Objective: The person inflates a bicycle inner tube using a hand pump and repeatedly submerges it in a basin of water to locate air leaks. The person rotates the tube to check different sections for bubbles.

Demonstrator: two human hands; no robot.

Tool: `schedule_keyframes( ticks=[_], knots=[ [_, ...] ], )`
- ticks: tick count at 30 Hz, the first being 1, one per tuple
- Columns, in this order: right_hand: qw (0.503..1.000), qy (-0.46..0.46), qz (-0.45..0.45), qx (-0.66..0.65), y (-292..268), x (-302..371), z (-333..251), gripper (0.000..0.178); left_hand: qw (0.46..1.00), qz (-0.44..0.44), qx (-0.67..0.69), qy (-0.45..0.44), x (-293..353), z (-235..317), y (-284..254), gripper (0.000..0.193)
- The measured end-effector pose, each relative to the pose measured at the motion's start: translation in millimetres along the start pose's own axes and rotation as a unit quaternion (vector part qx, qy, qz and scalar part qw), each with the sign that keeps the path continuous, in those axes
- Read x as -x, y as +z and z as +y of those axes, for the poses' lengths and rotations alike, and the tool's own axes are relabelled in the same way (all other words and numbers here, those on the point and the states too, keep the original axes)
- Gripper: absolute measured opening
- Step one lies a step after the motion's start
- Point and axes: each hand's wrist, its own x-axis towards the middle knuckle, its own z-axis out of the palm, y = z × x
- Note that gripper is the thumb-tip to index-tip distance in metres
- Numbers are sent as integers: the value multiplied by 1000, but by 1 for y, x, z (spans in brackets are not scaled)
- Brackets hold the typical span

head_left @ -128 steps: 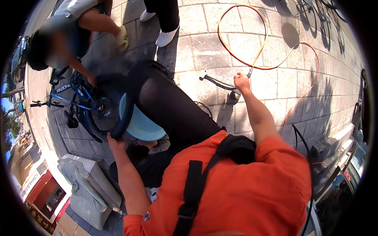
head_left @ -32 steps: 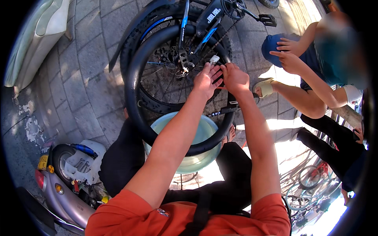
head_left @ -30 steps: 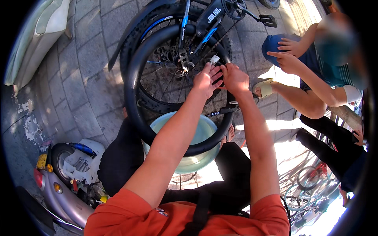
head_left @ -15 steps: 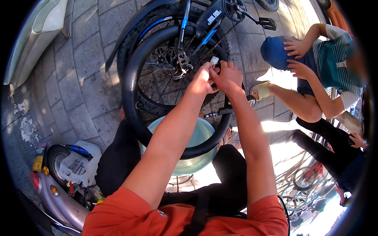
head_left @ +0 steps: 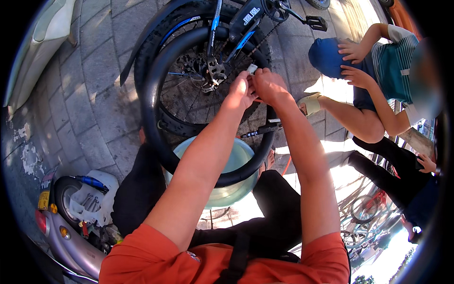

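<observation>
My two hands meet over the upper right of a plump black inner tube (head_left: 152, 102). Between the fingertips of my left hand (head_left: 241, 90) a small whitish piece (head_left: 252, 69) sticks out; its kind is too small to tell. My right hand (head_left: 270, 87) is closed right beside it, fingertips against the left ones, hiding what they pinch. Behind the tube stands a bicycle wheel with a fat tyre (head_left: 142, 61), still on the bike frame (head_left: 243, 26). At the tube's lower right lies a dark hose fitting (head_left: 257, 131). Under the tube's near side sits a pale green basin (head_left: 224, 201).
To the right crouches a person with hands on a dark blue cap (head_left: 326, 59). Another person in black trousers (head_left: 378, 173) is behind. At lower left stands a scooter (head_left: 71, 246), with a white tool container (head_left: 97, 201) beside it. Grey paving (head_left: 101, 61) spreads around the bike.
The whole view has shifted slightly. My hands stay together at the whitish piece, the right one turned a little with its fingers more curled. More of the hose fitting shows now.
</observation>
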Motion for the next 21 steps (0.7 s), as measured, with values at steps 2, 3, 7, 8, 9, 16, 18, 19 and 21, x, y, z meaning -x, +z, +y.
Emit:
schedule_keyframes(
  ticks=[2,3,7,8,9,16,18,19,21],
  knots=[
    [995,58,10,-85,-19,2,-5,42,998,-9,54,19,-7,-2,-3,35],
    [987,94,8,-129,-18,10,-5,42,999,-3,52,12,1,2,2,33],
    [947,120,262,-141,-1,70,27,48,994,-9,93,58,7,4,8,30],
    [945,225,177,-159,-2,89,32,57,993,11,99,59,8,6,9,30],
    [923,332,89,-173,-4,114,34,67,993,8,108,56,11,4,10,29],
    [550,494,-236,-631,46,164,-5,112,994,16,91,60,19,-2,15,27],
    [516,506,-196,-663,54,154,-12,109,995,15,78,62,22,0,16,28],
    [519,511,-192,-657,57,152,-14,108,995,15,74,63,22,1,16,28],
    [526,522,-184,-646,65,147,-15,106,996,21,67,58,24,0,13,28]
  ],
)
